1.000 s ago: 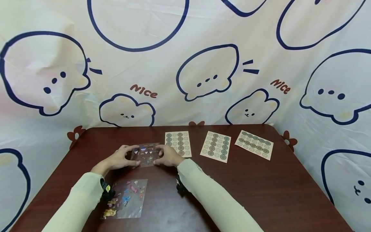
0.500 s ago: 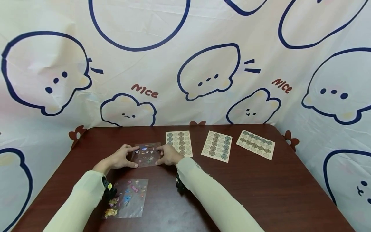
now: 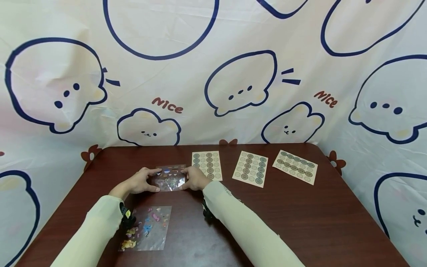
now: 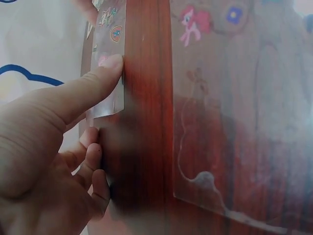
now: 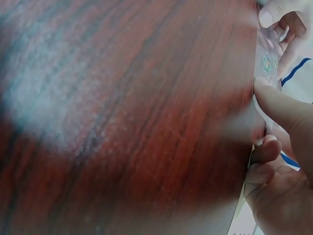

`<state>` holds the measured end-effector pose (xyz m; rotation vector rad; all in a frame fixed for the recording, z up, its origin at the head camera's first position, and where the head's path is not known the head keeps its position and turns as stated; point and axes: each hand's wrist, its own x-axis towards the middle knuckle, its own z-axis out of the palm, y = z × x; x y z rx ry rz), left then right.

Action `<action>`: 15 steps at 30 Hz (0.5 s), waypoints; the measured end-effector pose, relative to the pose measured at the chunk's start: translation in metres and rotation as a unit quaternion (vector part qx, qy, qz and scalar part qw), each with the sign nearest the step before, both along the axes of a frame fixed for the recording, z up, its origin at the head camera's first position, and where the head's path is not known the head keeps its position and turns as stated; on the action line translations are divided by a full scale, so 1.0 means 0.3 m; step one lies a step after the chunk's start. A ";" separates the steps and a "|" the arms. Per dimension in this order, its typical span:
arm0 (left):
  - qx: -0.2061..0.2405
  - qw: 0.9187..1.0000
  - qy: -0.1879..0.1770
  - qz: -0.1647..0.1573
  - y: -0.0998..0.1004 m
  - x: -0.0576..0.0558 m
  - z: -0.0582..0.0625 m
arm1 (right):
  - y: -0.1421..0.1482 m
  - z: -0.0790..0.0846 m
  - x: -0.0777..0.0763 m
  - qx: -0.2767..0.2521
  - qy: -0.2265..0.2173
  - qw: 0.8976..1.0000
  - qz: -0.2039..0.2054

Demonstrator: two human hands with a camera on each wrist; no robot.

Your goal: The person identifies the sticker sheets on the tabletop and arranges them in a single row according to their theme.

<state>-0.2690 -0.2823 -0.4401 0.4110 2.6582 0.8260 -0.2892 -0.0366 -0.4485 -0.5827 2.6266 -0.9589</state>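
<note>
So the clear sheet point(image 3: 169, 181) is up toward the far left of the counter point(image 3: 283, 222), held between two hands — can't really tell if its near edge touches down. Left hand point(image 3: 138, 181) has one side, right hand point(image 3: 197, 179) the other, fingers on both pinching it at the edges with the thumbs nearest the person. My guess: that steadies floppy plastic and leaves the little pictures point(image 4: 116, 33) in the middle uncovered. Nearer the person, a second sheet point(image 3: 155, 231) lies on the counter, partly hidden by the left wrist camera point(image 3: 127, 218); probably there to leave room for the held one. Three dotted cards point(image 3: 251, 168) sit near the far edge, likely spaced so none overlap — though the right hand blocks a corner of the leftmost.
</note>
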 end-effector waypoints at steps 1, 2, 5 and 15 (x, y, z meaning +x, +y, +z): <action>0.000 1.000 0.006 -0.003 0.001 0.000 -0.001 | -0.001 0.000 0.001 0.001 0.002 1.000 0.000; -0.001 1.000 0.013 -0.009 0.001 -0.002 -0.002 | -0.001 -0.001 0.001 0.003 0.006 1.000 0.000; -0.012 1.000 0.024 -0.011 0.004 -0.002 -0.001 | -0.003 -0.001 0.001 0.007 0.016 1.000 0.001; -0.034 0.999 0.040 -0.013 0.020 0.011 0.007 | -0.004 -0.006 0.001 0.000 0.019 1.000 0.002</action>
